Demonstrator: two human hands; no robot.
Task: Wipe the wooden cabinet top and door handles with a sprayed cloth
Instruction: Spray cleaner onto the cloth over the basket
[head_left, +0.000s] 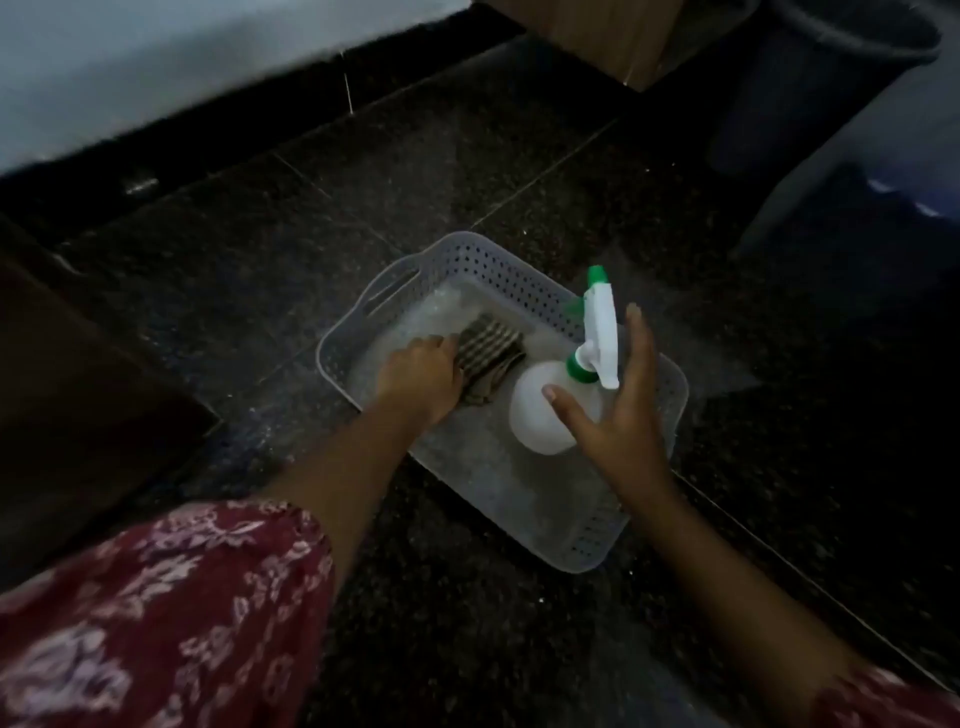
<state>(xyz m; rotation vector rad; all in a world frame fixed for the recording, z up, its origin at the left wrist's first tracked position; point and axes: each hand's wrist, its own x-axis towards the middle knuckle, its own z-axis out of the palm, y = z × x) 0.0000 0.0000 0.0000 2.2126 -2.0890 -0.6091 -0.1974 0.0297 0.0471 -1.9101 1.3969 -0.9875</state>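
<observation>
A grey perforated plastic basket (524, 291) sits on the dark speckled floor. Inside it lies a folded striped cloth (488, 345), and my left hand (421, 376) is closed on its near edge. Beside the cloth stands a white spray bottle (540, 415) with a white trigger head and green nozzle. My right hand (618, 421) is spread open around the bottle, thumb against its body and fingers just behind the trigger, not closed on it.
A dark wooden cabinet side (78, 395) stands at the left. A light wooden piece (613, 36) and a dark bucket (810, 78) are at the back right. A pale wall (156, 62) runs along the back left above a dark skirting.
</observation>
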